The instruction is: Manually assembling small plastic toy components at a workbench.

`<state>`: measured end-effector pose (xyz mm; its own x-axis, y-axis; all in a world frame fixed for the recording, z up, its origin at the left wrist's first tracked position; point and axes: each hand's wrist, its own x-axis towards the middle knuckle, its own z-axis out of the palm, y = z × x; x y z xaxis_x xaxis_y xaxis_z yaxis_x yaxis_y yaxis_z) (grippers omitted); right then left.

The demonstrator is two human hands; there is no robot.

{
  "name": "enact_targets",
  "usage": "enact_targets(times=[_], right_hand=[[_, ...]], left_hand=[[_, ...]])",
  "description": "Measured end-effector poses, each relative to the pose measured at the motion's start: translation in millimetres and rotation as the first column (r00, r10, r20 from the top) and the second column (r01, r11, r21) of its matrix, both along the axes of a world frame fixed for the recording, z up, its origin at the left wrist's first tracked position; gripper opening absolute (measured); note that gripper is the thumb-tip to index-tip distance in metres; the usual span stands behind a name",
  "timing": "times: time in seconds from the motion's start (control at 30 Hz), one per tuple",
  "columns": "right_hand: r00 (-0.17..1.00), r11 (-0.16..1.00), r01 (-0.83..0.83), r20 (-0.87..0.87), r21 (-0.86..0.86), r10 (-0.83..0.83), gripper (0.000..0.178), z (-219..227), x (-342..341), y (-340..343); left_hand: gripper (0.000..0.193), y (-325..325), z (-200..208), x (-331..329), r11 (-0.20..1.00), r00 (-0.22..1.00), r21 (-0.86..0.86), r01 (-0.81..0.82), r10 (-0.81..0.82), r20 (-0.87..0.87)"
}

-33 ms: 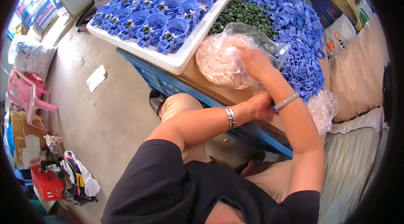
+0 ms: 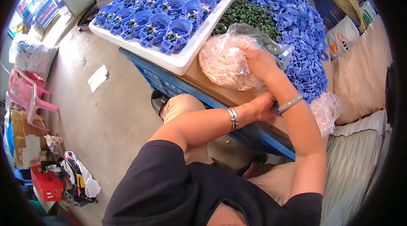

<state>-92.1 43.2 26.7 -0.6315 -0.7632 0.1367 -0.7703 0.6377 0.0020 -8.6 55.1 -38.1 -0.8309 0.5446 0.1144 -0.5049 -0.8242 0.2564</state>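
My right hand [image 2: 262, 65], with a pale bangle on its wrist, reaches to the clear plastic bag [image 2: 238, 35] of small pale pink plastic pieces [image 2: 224, 62]. Its fingers are bent together at the pieces; what they pinch is hidden. Beneath my right forearm is my left hand [image 2: 266, 105], curled closed near the table edge. A bit of blue shows beside its fingers, too covered to name. Just past the bag lie a heap of dark green plastic pieces [image 2: 248, 17] and a heap of small blue plastic parts [image 2: 307, 75].
A white foam tray [image 2: 180, 65] holds rows of blue cup-shaped toy parts [image 2: 174, 30]. Larger blue parts [image 2: 292, 7] are piled at the back. Crumpled clear plastic [image 2: 325, 111] lies at the right edge. Left on the floor stand a pink chair [image 2: 27, 94] and a red basket [image 2: 45, 185].
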Motion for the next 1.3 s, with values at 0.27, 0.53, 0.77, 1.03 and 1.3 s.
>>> enact_targets(times=[0.27,0.53,0.77,1.03,1.3], right_hand=[[0.954,0.8,0.096,0.284,-0.592,0.096,0.009,50,20,50],[0.998,0.763,0.05,0.059,-0.645,-0.016,0.01,48,92,140],[0.99,0.849,0.029,-0.099,-0.527,-0.096,0.015,29,116,169],[0.995,0.905,0.029,-0.071,-0.424,-0.065,0.015,23,116,168],[0.979,0.949,0.13,-0.114,-0.288,-0.169,0.007,25,124,162]], left_hand=[[0.024,-6,-1,-4,1.0,0.993,-0.019,-0.005,0.007,0.117],[0.032,-12,1,-4,0.999,0.997,0.023,0.024,-0.026,0.078],[0.045,-10,6,4,0.997,0.995,-0.023,0.072,-0.073,-0.074],[0.04,-5,14,10,0.994,0.987,-0.091,0.057,-0.07,-0.147],[0.032,-2,14,18,0.98,0.99,-0.201,0.003,-0.031,-0.139]])
